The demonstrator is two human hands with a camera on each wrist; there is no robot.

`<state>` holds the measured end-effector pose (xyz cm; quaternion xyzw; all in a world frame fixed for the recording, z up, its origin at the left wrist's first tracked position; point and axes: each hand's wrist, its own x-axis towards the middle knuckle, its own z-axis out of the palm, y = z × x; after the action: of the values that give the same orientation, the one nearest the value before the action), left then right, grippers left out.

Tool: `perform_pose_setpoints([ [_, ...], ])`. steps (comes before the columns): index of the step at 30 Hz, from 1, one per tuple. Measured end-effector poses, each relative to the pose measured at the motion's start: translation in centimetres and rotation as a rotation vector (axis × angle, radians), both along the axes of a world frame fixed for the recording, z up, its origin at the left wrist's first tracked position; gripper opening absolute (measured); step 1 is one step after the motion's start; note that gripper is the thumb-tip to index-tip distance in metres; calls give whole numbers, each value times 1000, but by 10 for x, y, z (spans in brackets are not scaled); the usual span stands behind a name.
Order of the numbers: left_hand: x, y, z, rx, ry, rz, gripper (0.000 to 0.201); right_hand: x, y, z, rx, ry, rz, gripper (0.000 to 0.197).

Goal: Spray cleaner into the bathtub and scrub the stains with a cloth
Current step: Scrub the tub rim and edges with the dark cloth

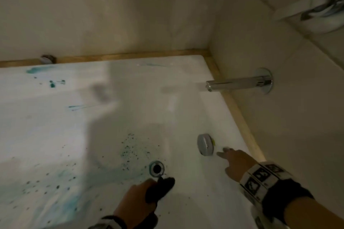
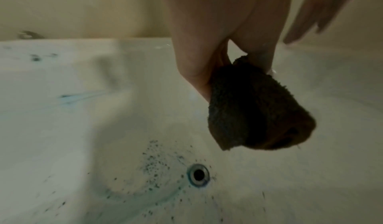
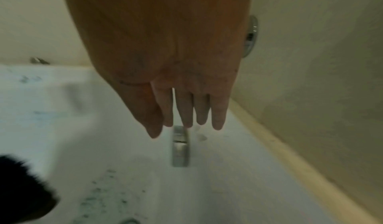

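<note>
Teal stains (image 1: pixel 128 151) speckle the bathtub (image 1: pixel 55 132) floor out left and thicken towards the drain (image 1: pixel 157 168). The left hand (image 1: pixel 136 201) grips a dark cloth (image 2: pixel 254 106) bunched in its fingers, hanging just above the drain, likely poised to scrub those specks. Further right, the right hand (image 1: pixel 235 163) reaches with straight fingers, holding nothing, tips beside the round metal overflow cap (image 1: pixel 204 144); contact is too blurred to call. No spray bottle shows anywhere, and the chrome spout (image 1: pixel 240 82) juts from the far-right wall.
</note>
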<state>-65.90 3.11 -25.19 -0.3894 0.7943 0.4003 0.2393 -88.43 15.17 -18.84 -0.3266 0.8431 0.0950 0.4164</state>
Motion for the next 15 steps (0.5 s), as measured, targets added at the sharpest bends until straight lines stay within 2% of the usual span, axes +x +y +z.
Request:
perform_pose_setpoints([
  [2,13,-17,21,-34,104,137,14,33,-17,8,-121,-53,20,55],
  [4,31,-29,34,-55,209,347,22,70,-37,19,-213,-150,9,69],
  [6,52,-34,45,-66,280,491,28,107,-54,27,-285,-282,-32,72],
  [9,86,-37,64,-58,369,597,34,158,-74,40,-407,-437,-197,59],
  [12,121,-39,81,17,426,684,35,208,-93,54,-378,-560,-372,57],
  [15,155,-45,97,97,514,706,43,250,-114,67,-394,-654,-413,54],
])
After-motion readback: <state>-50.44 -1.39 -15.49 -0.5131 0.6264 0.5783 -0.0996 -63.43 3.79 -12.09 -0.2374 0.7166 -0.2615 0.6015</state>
